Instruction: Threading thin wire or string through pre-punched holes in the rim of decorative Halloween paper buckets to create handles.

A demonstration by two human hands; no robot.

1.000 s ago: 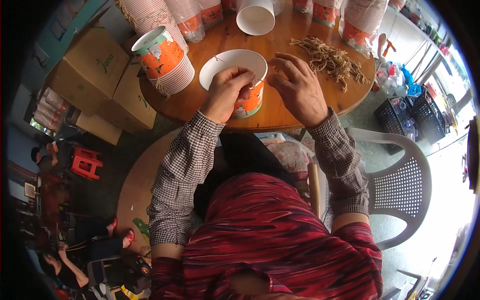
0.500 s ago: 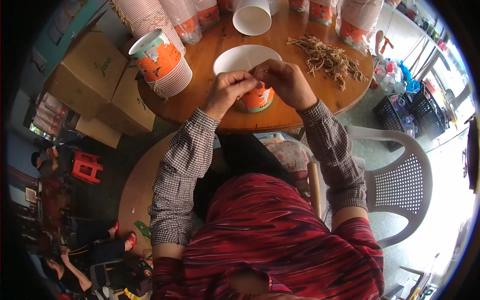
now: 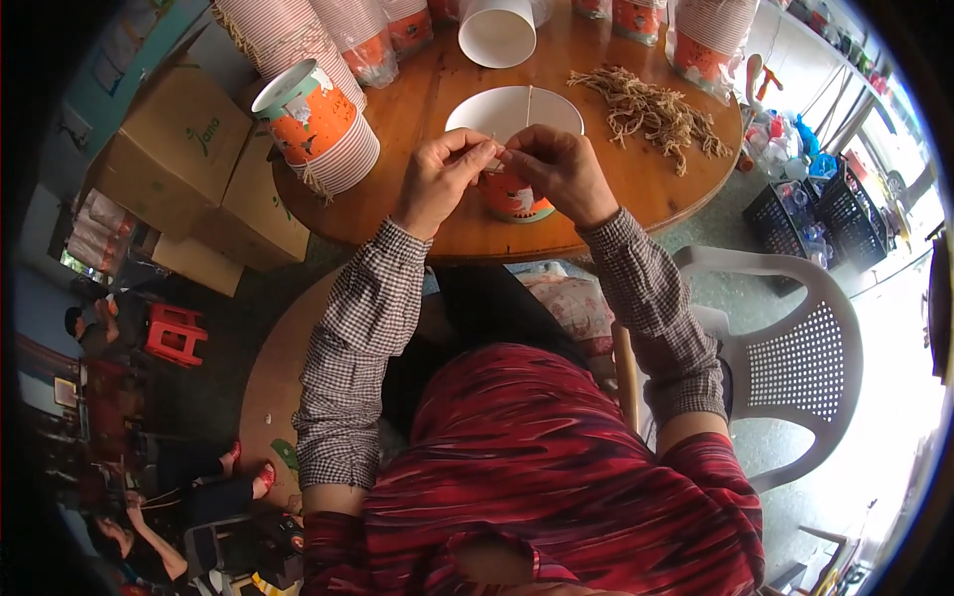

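Observation:
A paper bucket [image 3: 517, 202], white inside with an orange and green printed outside, stands near the table's front edge. Over its near rim, both my hands meet with fingertips almost touching. My left hand [image 3: 443, 179] is closed in a pinch on a thin tan cord [image 3: 530, 103], part of which shows against the bucket's white inside. My right hand [image 3: 564, 177] also pinches the cord close by. The fingers hide most of the cord between them. To the right lies a loose heap of similar cords [image 3: 648, 111].
A tall stack of nested orange buckets [image 3: 323, 129] leans at the left of the round wooden table [image 3: 417, 214]. Behind stand more bagged stacks [image 3: 704, 45] and a white bucket on its side [image 3: 497, 38]. Cardboard boxes [image 3: 194, 129] are left, a plastic chair [image 3: 795, 363] right.
The bucket has shifted slightly right. My right hand has come down a little, and my left hand has moved slightly left. A length of cord now shows against the bucket's inside.

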